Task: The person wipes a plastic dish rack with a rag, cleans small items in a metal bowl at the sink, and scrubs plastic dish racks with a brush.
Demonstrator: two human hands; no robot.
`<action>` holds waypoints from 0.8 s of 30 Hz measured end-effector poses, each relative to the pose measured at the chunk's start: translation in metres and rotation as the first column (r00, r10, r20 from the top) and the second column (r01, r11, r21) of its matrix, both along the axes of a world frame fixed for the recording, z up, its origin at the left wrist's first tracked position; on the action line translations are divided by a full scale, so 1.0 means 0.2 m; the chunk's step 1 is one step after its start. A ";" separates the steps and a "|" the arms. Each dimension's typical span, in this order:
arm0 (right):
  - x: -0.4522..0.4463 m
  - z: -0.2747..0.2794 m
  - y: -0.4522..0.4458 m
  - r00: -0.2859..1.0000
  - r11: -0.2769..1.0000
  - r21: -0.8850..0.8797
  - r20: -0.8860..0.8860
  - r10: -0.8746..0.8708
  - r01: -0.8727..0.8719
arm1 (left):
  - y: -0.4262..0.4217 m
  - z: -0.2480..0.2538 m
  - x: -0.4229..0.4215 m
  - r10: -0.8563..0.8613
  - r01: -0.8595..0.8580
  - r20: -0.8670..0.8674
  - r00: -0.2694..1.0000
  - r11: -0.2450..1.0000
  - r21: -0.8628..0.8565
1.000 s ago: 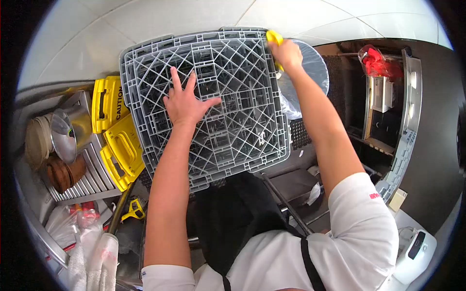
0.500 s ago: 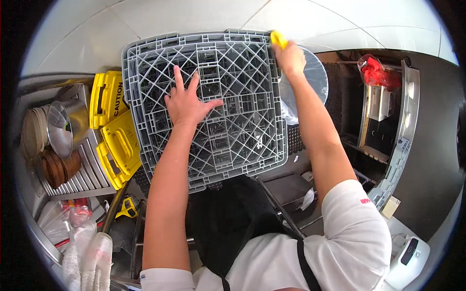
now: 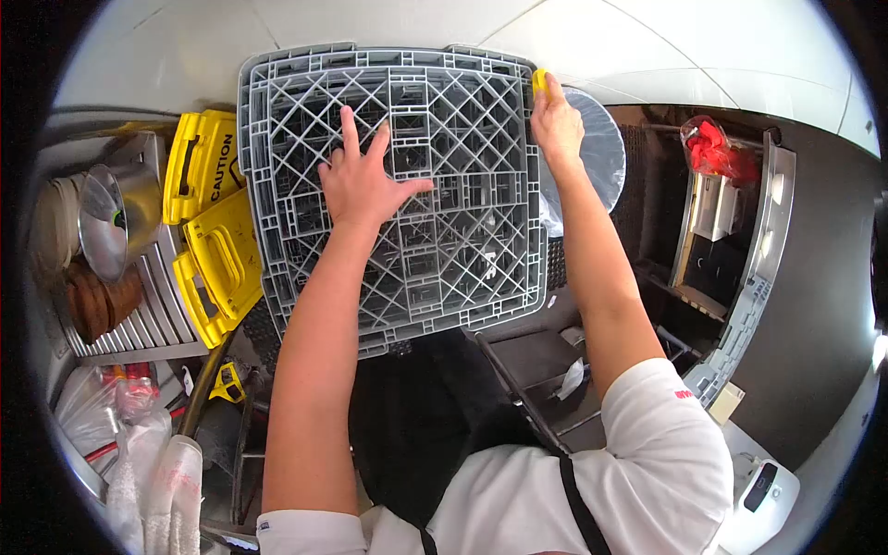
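Observation:
A stack of grey plastic crates (image 3: 462,310) with a diagonal lattice on its upper face is in front of me. My left hand (image 3: 356,185) lies on that lattice with its fingers spread. At the far right corner of the stack, my right hand (image 3: 557,128) is closed around a small yellow object (image 3: 540,81). The yellow object is against or beside the crate's edge; most of it is hidden by my fingers, and I cannot tell its kind.
Yellow caution signs (image 3: 222,268) stand left of the crates. Further left, a metal pot (image 3: 104,222) and brown bowls (image 3: 92,305) sit on a slatted metal rack (image 3: 166,319). A bin with a clear plastic liner (image 3: 597,153) is behind my right wrist. Dark shelving (image 3: 712,268) stands right.
My right hand has moved slightly toward me along the crate's right edge with the yellow object. My left hand stays spread on the lattice. The view has shifted a little.

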State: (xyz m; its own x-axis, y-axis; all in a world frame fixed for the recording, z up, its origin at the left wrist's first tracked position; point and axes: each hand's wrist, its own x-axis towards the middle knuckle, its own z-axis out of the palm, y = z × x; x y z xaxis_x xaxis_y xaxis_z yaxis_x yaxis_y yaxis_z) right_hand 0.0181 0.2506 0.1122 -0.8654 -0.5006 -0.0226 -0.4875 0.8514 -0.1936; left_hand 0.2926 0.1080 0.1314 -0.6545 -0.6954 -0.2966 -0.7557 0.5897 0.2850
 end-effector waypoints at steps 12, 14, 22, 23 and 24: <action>-0.08 -0.08 -0.10 0.973 0.995 0.015 -0.207 0.103 -0.102 | 0.00 0.00 0.01 0.006 -0.006 -0.003 1.000 1.000 -0.008; -0.08 -0.11 -0.08 0.985 0.998 0.024 -0.161 0.065 -0.062 | 0.01 -0.04 0.02 -0.009 0.008 -0.028 1.000 0.998 -0.056; 0.39 0.13 0.66 0.999 0.992 -0.123 0.020 0.041 -0.038 | 0.00 0.01 0.00 0.018 -0.017 -0.007 1.000 0.999 0.030; 0.37 0.10 0.62 0.999 0.997 -0.058 0.017 0.049 -0.048 | 0.00 0.00 0.00 0.023 -0.023 -0.008 1.000 1.000 0.021; 0.34 0.06 0.51 0.999 0.999 0.009 0.020 0.048 -0.048 | 0.00 -0.01 0.00 0.019 -0.019 -0.003 1.000 1.000 0.012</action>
